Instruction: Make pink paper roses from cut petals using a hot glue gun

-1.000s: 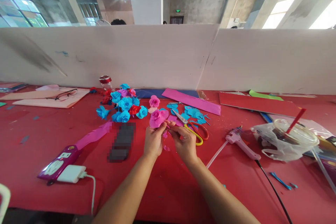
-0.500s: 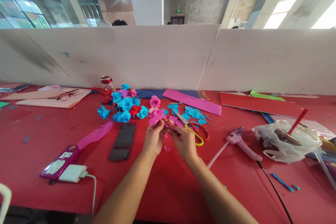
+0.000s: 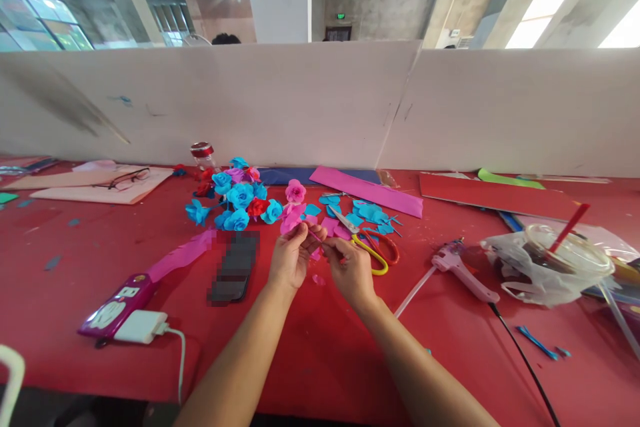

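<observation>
In the middle of the table, my left hand is closed on a pink paper flower, whose petals point away from me. My right hand pinches the flower's thin pink stem from the other side. The fingers partly hide where flower and stem meet. Just behind stands another pink paper rose. Scissors with yellow and red handles lie beyond my right hand, among blue paper petals and pink pieces. A pink scrap rests between my wrists.
Blue, red and purple paper flowers cluster at back left, near a phone. A purple power bank with a white plug lies left. On the right are a pink glue gun with its cable and a bagged drink cup. A white partition stands behind.
The pink flower has tilted and shifted slightly left in my fingers, and more of its stem shows between my hands. My left hand has opened a little around it.
</observation>
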The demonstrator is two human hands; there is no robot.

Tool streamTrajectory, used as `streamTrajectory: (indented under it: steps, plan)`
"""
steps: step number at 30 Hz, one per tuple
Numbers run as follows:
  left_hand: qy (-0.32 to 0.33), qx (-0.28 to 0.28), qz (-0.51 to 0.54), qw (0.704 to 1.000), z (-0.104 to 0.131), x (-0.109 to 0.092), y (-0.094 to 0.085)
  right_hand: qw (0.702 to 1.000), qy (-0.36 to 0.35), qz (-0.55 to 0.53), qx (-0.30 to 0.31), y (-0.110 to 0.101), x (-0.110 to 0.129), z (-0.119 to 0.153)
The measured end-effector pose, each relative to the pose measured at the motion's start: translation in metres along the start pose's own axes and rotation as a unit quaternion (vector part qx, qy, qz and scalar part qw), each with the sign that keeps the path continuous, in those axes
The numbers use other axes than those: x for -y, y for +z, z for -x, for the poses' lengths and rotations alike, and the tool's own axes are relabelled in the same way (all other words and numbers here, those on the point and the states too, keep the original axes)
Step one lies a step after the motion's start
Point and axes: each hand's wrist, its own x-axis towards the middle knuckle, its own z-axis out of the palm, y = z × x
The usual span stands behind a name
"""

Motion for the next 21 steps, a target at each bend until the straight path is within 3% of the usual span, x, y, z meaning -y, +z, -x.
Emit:
streamTrajectory:
  steps: [10, 14, 21]
  plan:
    - [0.018, 0.037, -0.027, 0.999, 0.0056, 0.0042, 0.0026, 1.000, 0.020, 0.006, -0.016, 0.0033, -0.0015, -0.0004]
    - [0.022, 0.008, -0.075, 0.997, 0.0086, 0.0080, 0.0054, 0.999, 0.016, 0.012, -0.028, 0.0026, -0.0009, -0.0009]
    - [0.063, -0.039, -0.012, 0.997, 0.0038, 0.0034, 0.0022, 0.999, 0.017, -0.001, -0.027, 0.0053, -0.0022, 0.0022]
